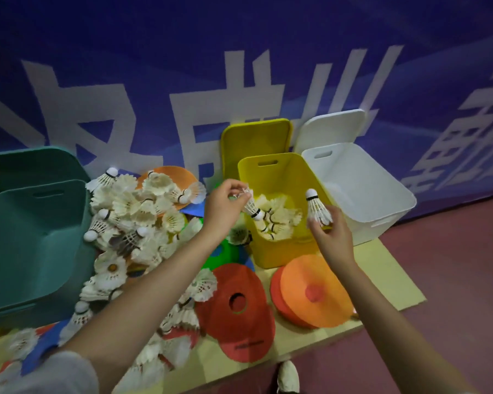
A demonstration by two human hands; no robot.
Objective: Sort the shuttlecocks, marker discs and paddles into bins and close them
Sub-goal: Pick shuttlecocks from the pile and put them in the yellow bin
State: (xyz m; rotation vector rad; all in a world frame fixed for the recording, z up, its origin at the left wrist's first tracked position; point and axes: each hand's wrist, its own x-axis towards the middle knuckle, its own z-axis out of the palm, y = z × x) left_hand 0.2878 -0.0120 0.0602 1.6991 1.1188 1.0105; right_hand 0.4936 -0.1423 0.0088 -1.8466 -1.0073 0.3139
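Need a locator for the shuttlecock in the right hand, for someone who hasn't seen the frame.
Find the yellow bin, between the green and white ones. At its right rim the right hand pinches one shuttlecock. Its cork points up, unlike the left hand's, which points down into the bin.

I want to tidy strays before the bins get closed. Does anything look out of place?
One shuttlecock lies off the mat on the red floor, apart from the main pile beside the green bin.

Blue lettered wall banner, seemingly dim; reddish floor.
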